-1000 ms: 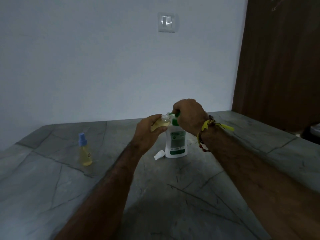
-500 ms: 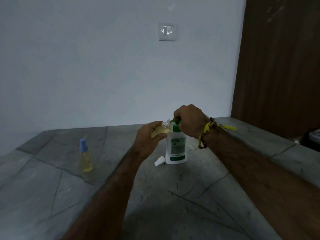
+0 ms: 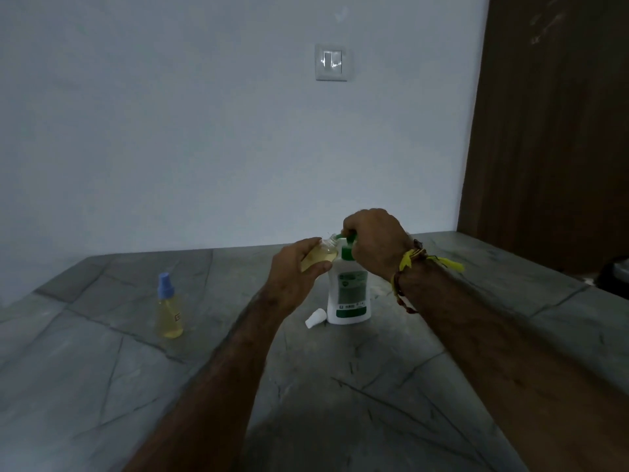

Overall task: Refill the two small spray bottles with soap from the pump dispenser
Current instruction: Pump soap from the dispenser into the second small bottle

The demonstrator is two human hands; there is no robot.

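1. left hand [image 3: 296,270] grips an uncapped small clear spray bottle of yellow soap [image 3: 320,255], tilted, mouth at the green nozzle.
2. right hand [image 3: 374,243] curled over the white green-labelled pump dispenser [image 3: 349,294] head.
3. second small bottle, blue-capped [image 3: 169,310], stands on the grey stone tabletop [image 3: 340,386], looks filled; white cap [image 3: 316,317] not yet refitted.

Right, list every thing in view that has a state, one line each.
Open spray bottle: uncapped, tilted, gripped by left hand, neck at the pump spout.
Pump dispenser: upright, right hand on its pump head.
White cap: off, lying on counter.
Blue-capped spray bottle: capped, upright, apart.
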